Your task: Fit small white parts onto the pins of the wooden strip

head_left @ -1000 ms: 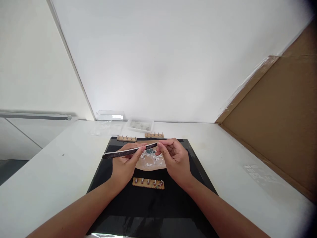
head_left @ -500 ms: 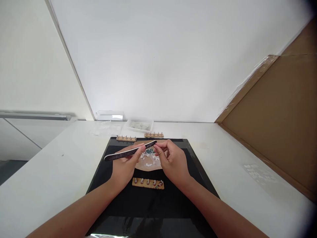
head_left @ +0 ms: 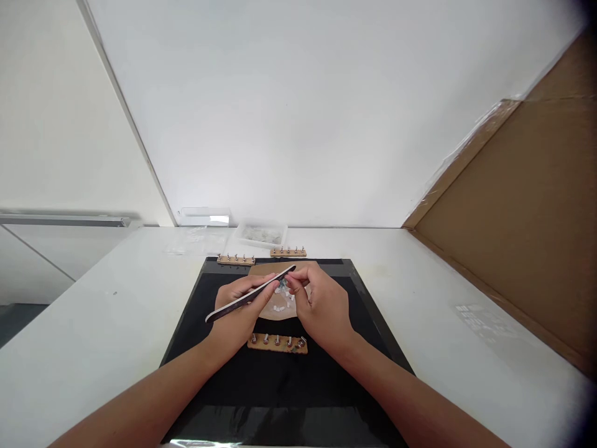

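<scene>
A long dark nail file with a pale edge (head_left: pixel 233 305) lies slantwise in my left hand (head_left: pixel 240 311), gripped between thumb and fingers. My right hand (head_left: pixel 324 302) is closed in a pinch near the file's upper tip; what its fingertips hold is too small to make out. Beneath both hands is a brown sheet (head_left: pixel 268 313) with small white pieces (head_left: pixel 278 308) and some dark green bits on it. Closer to me, a wooden strip (head_left: pixel 277 343) carries several upright metal clips, with a small green bit near its right end.
Two more wooden strips with clips, one at the left (head_left: pixel 236 260) and one at the right (head_left: pixel 288 252), sit at the black mat's (head_left: pixel 280 386) far edge. Behind them are a clear tray (head_left: pixel 262 235) and plastic bags (head_left: pixel 198 239). Cardboard (head_left: pixel 513 218) stands at the right.
The file has tilted more steeply, its lower end dropping and shifting right. My right hand's fingertips have moved slightly left and down along the file's tip.
</scene>
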Tool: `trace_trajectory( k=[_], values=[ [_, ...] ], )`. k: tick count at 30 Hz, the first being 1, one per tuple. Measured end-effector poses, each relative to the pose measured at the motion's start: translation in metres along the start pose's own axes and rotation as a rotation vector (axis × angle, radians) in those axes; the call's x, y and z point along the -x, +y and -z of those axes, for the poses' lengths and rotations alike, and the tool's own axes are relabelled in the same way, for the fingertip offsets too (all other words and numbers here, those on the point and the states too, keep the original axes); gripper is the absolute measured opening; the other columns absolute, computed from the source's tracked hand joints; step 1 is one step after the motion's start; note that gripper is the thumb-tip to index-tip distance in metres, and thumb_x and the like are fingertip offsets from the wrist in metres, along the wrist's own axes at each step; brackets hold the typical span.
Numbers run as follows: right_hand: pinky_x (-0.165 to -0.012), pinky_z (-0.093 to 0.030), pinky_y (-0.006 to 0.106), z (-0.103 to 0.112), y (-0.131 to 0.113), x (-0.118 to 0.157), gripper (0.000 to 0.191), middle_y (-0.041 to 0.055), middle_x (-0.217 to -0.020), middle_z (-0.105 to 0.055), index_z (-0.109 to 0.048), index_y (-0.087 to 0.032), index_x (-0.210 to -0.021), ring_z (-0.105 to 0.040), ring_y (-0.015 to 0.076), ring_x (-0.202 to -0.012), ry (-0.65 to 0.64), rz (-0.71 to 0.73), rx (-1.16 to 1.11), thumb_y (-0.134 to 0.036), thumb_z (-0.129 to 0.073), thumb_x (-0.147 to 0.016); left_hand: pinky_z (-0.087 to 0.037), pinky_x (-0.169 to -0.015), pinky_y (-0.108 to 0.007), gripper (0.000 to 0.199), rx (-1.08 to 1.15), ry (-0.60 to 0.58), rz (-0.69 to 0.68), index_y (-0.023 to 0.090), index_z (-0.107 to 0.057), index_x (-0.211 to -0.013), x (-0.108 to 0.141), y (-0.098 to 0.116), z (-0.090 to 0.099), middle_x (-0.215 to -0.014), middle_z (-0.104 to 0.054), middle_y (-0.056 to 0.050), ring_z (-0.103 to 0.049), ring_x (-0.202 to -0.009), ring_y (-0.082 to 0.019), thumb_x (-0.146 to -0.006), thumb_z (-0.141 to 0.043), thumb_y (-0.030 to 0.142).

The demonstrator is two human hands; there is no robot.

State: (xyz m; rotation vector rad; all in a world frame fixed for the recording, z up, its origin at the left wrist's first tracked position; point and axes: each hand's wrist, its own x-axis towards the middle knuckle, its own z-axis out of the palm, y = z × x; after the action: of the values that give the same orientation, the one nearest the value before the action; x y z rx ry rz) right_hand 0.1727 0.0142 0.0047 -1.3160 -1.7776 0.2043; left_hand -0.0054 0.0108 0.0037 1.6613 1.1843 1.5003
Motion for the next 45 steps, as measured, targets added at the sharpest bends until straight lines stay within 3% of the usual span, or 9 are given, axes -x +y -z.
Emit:
trace_trajectory(
  k=[7, 14, 21, 29, 36, 45],
  values=[
    [-0.069, -0.046, 0.033, 0.001, 0.004, -0.004, 0.019, 0.0036, -0.091, -0.078, -0.064, -0.025, -0.093, -0.070, 0.0218, -0.080, 0.029, 0.024, 0.052, -0.036, -0.054, -0.106, -0.067, -0.069, -0.028, 0.013, -0.057, 0.013, -0.039, 0.022, -0.086, -0.095, 0.002, -0.002, -0.003, -0.095, -0.085, -0.005, -0.081, -0.084, -0.024, -0.090, -0.078, 0.032],
    [-0.071, -0.044, 0.034, -0.002, 0.000, 0.002, 0.019, 0.0030, -0.089, -0.075, -0.061, -0.025, -0.090, -0.068, 0.0217, -0.081, -0.026, 0.077, 0.025, -0.031, -0.052, -0.106, -0.067, -0.075, -0.030, 0.015, -0.094, -0.006, -0.144, 0.025, -0.086, -0.101, 0.003, -0.011, 0.000, -0.104, -0.084, -0.005, -0.081, -0.091, -0.024, -0.092, -0.078, 0.033],
    [-0.072, -0.044, 0.034, 0.001, 0.002, -0.002, 0.018, 0.0022, -0.092, -0.077, -0.062, -0.025, -0.089, -0.069, 0.0222, -0.081, 0.016, 0.015, 0.038, -0.032, -0.056, -0.105, -0.066, -0.078, -0.030, 0.017, -0.125, -0.026, -0.177, 0.027, -0.085, -0.108, 0.004, -0.013, 0.000, -0.108, -0.084, -0.004, -0.081, -0.094, -0.023, -0.093, -0.077, 0.031],
    [-0.073, -0.050, 0.033, -0.001, 0.000, -0.002, 0.015, 0.0024, -0.090, -0.078, -0.062, -0.025, -0.092, -0.072, 0.0229, -0.084, 0.020, -0.017, -0.107, -0.032, -0.057, -0.104, -0.064, -0.074, -0.027, 0.014, -0.160, -0.015, -0.239, 0.025, -0.085, -0.105, 0.004, -0.010, 0.001, -0.104, -0.084, -0.003, -0.080, -0.087, -0.019, -0.093, -0.077, 0.027],
    [-0.071, -0.052, 0.034, 0.001, 0.003, -0.004, 0.016, 0.0028, -0.090, -0.079, -0.063, -0.026, -0.090, -0.074, 0.0239, -0.082, 0.036, -0.070, -0.089, -0.034, -0.059, -0.103, -0.064, -0.074, -0.026, 0.015, -0.177, -0.013, -0.281, 0.026, -0.084, -0.106, 0.002, -0.011, 0.001, -0.103, -0.084, -0.002, -0.080, -0.086, -0.019, -0.093, -0.077, 0.025],
    [-0.073, -0.058, 0.033, 0.004, 0.003, -0.008, 0.017, 0.0024, -0.090, -0.078, -0.063, -0.024, -0.091, -0.076, 0.0212, -0.076, 0.049, -0.082, -0.301, -0.037, -0.063, -0.102, -0.063, -0.072, -0.025, 0.013, -0.173, 0.008, -0.297, 0.026, -0.084, -0.103, 0.003, -0.011, 0.002, -0.100, -0.084, -0.001, -0.079, -0.085, -0.019, -0.092, -0.078, 0.024]
  ],
)
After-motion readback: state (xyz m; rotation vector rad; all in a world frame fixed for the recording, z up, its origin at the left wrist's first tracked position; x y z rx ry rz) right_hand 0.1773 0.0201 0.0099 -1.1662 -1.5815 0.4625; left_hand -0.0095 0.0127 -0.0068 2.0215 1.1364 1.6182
